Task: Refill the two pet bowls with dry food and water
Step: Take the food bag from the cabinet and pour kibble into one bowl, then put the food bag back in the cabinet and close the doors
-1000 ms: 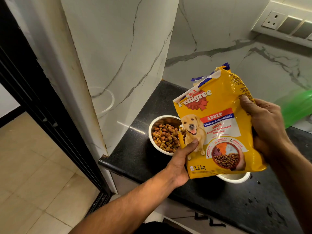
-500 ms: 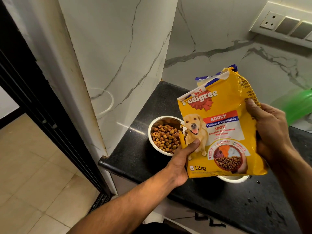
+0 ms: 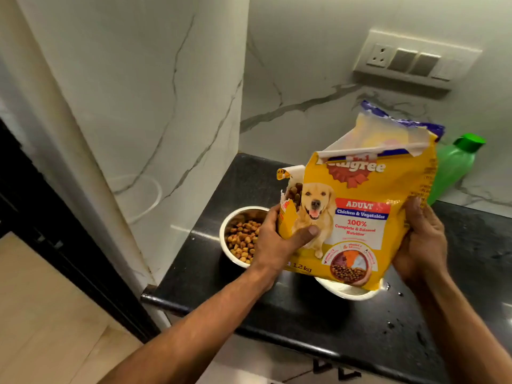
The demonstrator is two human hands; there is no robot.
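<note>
The yellow printed plastic bag of dry dog food (image 3: pixel 357 214) is held upright above the black speckled stone bench (image 3: pixel 277 309), over the two bowls; the left hand (image 3: pixel 277 245) pinches its torn left edge, thumb across the printed front and fingers behind, just under a ragged tear where brown kibble shows; the right hand (image 3: pixel 421 245) wraps the right edge low down, fingers curled round the side; both grips are closed on the bag. The round steel bowl of kibble (image 3: pixel 241 236) sits on the bench at the left, already holding a good layer of food; the second, pale-rimmed bowl (image 3: pixel 349 292) is mostly hidden beneath the bag, and its contents cannot be seen. A green plastic bottle with a green cap (image 3: pixel 454 164) stands behind at the right, against the marble wall.

The bag looks soft and crinkly, with a glossy film likely to slip; its weight probably sits low, in loose pellets that shift as it tilts; the side tear may spill or rip further if squeezed there; I would judge the safest hold to be low on both side seams, away from the tear.
</note>
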